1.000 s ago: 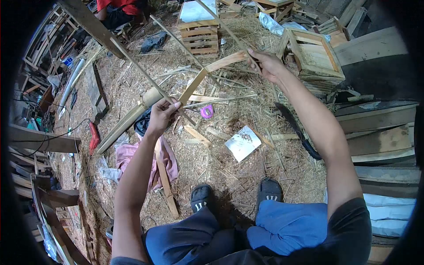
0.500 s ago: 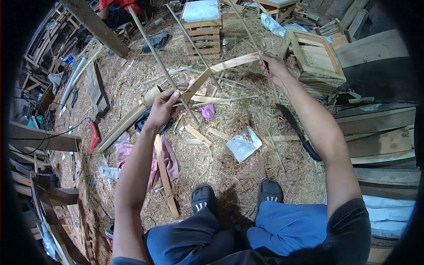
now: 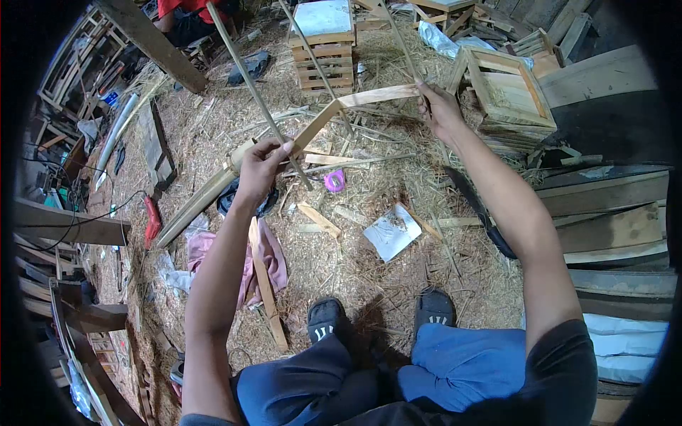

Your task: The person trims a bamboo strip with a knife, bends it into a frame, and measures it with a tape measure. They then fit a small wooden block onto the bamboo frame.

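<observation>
1. Head view: a pale, open framework of slim wooden rods and flat slats [image 3: 339, 105] is held up above the brown, shaving-strewn floor [image 3: 341, 273], well apart from the floor's right edge, where long, weathered brown boards [image 3: 607, 231] are stacked.
2. By the left grip [image 3: 264, 165], the framework is grasped where the left rod [image 3: 246, 73] meets its slat; by the right grip [image 3: 437, 113], it is grasped where the other slat reaches the right rod [image 3: 401, 39], the joint being partly hidden.
3. Light weight is to be expected from such thin stock; the rods are probably stiff, though springy at their far ends.
4. Slipping is judged unlikely on dry wood.
5. The angled middle joint is judged fragile; its fastening cannot be made out.
6. Hold is best taken at both outer joints, with twisting avoided.
</observation>
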Demonstrator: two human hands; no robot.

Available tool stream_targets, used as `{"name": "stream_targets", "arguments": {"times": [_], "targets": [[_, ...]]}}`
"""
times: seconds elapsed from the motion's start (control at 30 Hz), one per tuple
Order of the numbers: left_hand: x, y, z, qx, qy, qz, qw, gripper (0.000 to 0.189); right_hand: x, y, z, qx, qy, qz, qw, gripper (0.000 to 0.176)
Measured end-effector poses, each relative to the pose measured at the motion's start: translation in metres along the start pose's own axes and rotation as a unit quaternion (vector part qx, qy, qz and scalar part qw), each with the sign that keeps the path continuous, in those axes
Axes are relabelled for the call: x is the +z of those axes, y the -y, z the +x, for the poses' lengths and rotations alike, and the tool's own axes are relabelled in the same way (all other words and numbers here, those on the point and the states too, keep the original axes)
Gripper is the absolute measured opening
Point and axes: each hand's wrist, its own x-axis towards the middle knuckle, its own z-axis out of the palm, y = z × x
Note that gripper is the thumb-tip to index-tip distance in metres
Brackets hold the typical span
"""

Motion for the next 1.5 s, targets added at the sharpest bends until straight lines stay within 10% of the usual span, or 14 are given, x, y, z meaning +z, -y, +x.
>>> {"name": "stream_targets", "arguments": {"times": [0.63,0.7,0.97,1.5], "targets": [[0.035,-0.016,-0.010,0.072,-0.121,0.056,0.988,0.030,-0.001,-0.016,0.029,-0.151,-0.041,-0.154,0.976,0.035],[0.041,-0.022,-0.013,0.093,-0.123,0.087,0.984,0.029,-0.002,-0.008,0.026,-0.240,-0.092,-0.482,0.838,0.039],[0.056,-0.015,-0.015,0.221,-0.058,0.196,0.954,0.019,-0.001,-0.005,0.029,-0.186,-0.125,-0.404,0.887,0.034],[0.065,0.006,-0.025,0.170,0.011,0.160,0.972,0.018,-0.013,-0.013,0.043,-0.140,-0.042,-0.272,0.951,0.034]]}}
